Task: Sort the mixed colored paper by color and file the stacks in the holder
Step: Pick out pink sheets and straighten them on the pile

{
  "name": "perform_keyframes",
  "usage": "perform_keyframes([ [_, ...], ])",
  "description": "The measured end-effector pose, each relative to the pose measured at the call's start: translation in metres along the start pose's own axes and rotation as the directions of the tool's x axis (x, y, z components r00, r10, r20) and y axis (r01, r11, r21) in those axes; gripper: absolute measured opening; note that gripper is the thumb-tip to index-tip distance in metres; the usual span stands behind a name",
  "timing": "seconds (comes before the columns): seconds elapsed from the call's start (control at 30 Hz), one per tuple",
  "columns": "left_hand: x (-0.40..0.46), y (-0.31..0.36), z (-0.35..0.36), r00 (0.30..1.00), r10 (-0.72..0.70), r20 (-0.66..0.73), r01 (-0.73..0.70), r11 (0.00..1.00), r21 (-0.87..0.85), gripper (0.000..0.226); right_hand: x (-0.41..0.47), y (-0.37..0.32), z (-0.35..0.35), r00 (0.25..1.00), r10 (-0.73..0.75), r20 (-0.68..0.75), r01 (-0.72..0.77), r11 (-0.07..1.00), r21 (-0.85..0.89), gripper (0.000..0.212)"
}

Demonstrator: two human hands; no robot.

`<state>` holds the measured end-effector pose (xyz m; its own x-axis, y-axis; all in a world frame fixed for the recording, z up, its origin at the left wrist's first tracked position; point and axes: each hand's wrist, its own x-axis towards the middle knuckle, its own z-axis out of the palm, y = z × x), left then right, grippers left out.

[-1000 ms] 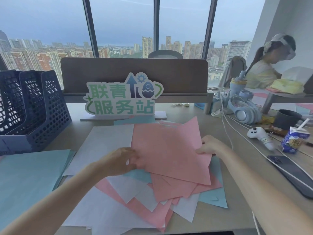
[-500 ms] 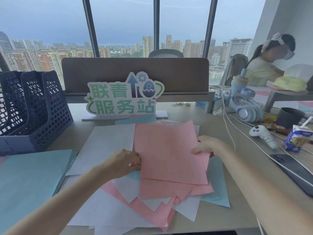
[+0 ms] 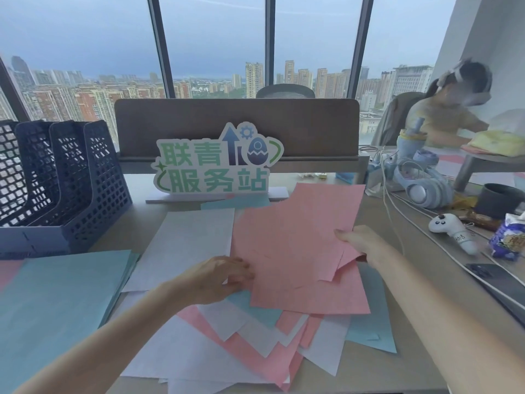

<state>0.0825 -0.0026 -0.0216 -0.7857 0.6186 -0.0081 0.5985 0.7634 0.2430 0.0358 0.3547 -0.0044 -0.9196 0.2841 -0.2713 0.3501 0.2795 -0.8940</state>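
A loose pile of pink, white and blue sheets [image 3: 255, 331] covers the desk in front of me. On top lie several pink sheets [image 3: 292, 245], fanned apart. My left hand [image 3: 224, 277] pinches their left edge and my right hand [image 3: 358, 241] grips their right edge. A white sheet [image 3: 187, 243] lies left of them. A separate stack of blue paper [image 3: 56, 302] sits at the near left. The dark blue mesh file holder [image 3: 65, 177] stands at the far left with nothing visible in its slots.
A green-and-white sign [image 3: 216, 163] stands behind the pile before a brown divider. To the right lie white cables [image 3: 397, 220], headphones [image 3: 426, 189], a white controller [image 3: 451, 228], a drink carton [image 3: 508, 237], a dark cup and a phone [image 3: 494, 280]. Another person sits at the far right.
My right hand has drawn the top pink sheets up and to the right, fanning them apart. My left hand stays on their left edge.
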Motion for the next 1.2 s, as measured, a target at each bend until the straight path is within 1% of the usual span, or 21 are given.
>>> perform_keyframes([
  [0.07,0.001,0.003,0.001,1.0,-0.005,0.027,0.006,0.999,-0.043,0.04,0.001,0.0,0.008,0.999,-0.016,0.05,0.018,0.999,-0.027,0.033],
  [0.13,0.0,0.006,0.002,1.0,-0.019,0.007,0.02,0.996,-0.081,0.043,-0.003,-0.004,0.015,0.995,-0.048,0.084,0.056,0.995,-0.088,0.024],
  [0.17,-0.001,0.007,0.002,1.0,-0.026,-0.017,0.025,0.996,-0.082,0.041,-0.003,-0.005,0.017,0.994,-0.069,0.087,0.079,0.991,-0.109,0.019],
  [0.2,-0.002,0.006,0.003,0.998,-0.037,-0.043,0.034,0.997,-0.071,0.037,-0.004,-0.007,0.019,0.992,-0.094,0.09,0.104,0.987,-0.122,0.019],
  [0.27,-0.003,0.001,0.003,0.996,-0.078,-0.05,0.076,0.996,-0.048,0.027,-0.005,-0.009,0.022,0.989,-0.103,0.104,0.118,0.982,-0.146,0.026],
  [0.3,-0.003,0.0,0.002,0.995,-0.087,-0.042,0.086,0.996,-0.035,0.027,-0.005,-0.01,0.023,0.99,-0.095,0.105,0.111,0.982,-0.154,0.029],
  [0.37,0.0,0.002,0.001,0.998,-0.064,-0.006,0.064,0.997,-0.039,0.036,-0.002,-0.01,0.022,0.991,-0.071,0.11,0.088,0.983,-0.162,0.025],
  [0.43,0.002,0.006,0.001,1.0,-0.016,0.023,0.018,0.997,-0.071,0.043,-0.003,-0.011,0.022,0.994,-0.053,0.099,0.07,0.981,-0.181,0.012],
  [0.47,0.003,0.007,0.002,0.999,-0.004,0.036,0.007,0.996,-0.091,0.046,-0.003,-0.011,0.021,0.994,-0.058,0.091,0.075,0.977,-0.199,0.012],
  [0.53,0.004,0.007,0.005,0.999,0.0,0.044,0.005,0.991,-0.133,0.049,-0.005,-0.011,0.02,0.995,-0.069,0.071,0.085,0.961,-0.263,0.02],
  [0.57,0.003,0.007,0.004,0.999,-0.012,0.037,0.018,0.987,-0.157,0.051,-0.007,-0.012,0.018,0.996,-0.068,0.051,0.079,0.96,-0.269,0.017],
  [0.6,0.003,0.007,0.004,0.999,-0.032,0.018,0.034,0.983,-0.18,0.054,-0.007,-0.012,0.016,0.997,-0.064,0.039,0.072,0.964,-0.255,0.014],
  [0.67,0.004,0.005,0.004,0.996,-0.078,-0.041,0.068,0.975,-0.211,0.057,-0.005,-0.012,0.009,0.999,-0.043,0.023,0.047,0.979,-0.197,0.017],
  [0.7,0.003,0.004,0.003,0.992,-0.109,-0.062,0.094,0.975,-0.202,0.056,-0.004,-0.012,0.007,1.0,-0.021,0.023,0.024,0.989,-0.143,0.017],
  [0.77,0.002,0.003,0.002,0.987,-0.147,-0.06,0.139,0.982,-0.128,0.053,-0.004,-0.012,0.005,0.999,0.04,0.035,-0.038,0.999,-0.035,0.013],
  [0.83,0.002,0.004,0.001,0.988,-0.15,-0.045,0.148,0.988,-0.047,0.051,-0.004,-0.009,0.01,0.994,0.086,0.065,-0.083,0.996,-0.039,0.016],
  [0.9,0.002,0.006,0.002,0.989,-0.144,-0.043,0.145,0.989,0.028,0.047,-0.007,-0.008,0.017,0.994,0.08,0.068,-0.075,0.994,-0.074,0.015],
  [0.93,0.002,0.007,0.002,0.99,-0.133,-0.039,0.134,0.991,0.028,0.044,-0.007,-0.008,0.02,0.995,0.067,0.069,-0.063,0.996,-0.063,0.014],
  [1.07,0.001,0.006,0.001,0.993,-0.104,0.056,0.109,0.99,-0.089,0.046,-0.008,-0.011,0.024,0.995,0.059,0.08,-0.06,0.998,0.008,0.017],
  [1.13,0.001,0.005,0.0,0.994,-0.09,0.069,0.099,0.985,-0.144,0.049,-0.009,-0.011,0.022,0.997,0.048,0.063,-0.046,0.998,-0.03,0.019],
  [1.2,0.0,0.007,-0.002,0.995,-0.07,0.069,0.08,0.985,-0.155,0.048,-0.009,-0.009,0.02,0.999,0.021,0.042,-0.017,0.995,-0.098,0.026],
])
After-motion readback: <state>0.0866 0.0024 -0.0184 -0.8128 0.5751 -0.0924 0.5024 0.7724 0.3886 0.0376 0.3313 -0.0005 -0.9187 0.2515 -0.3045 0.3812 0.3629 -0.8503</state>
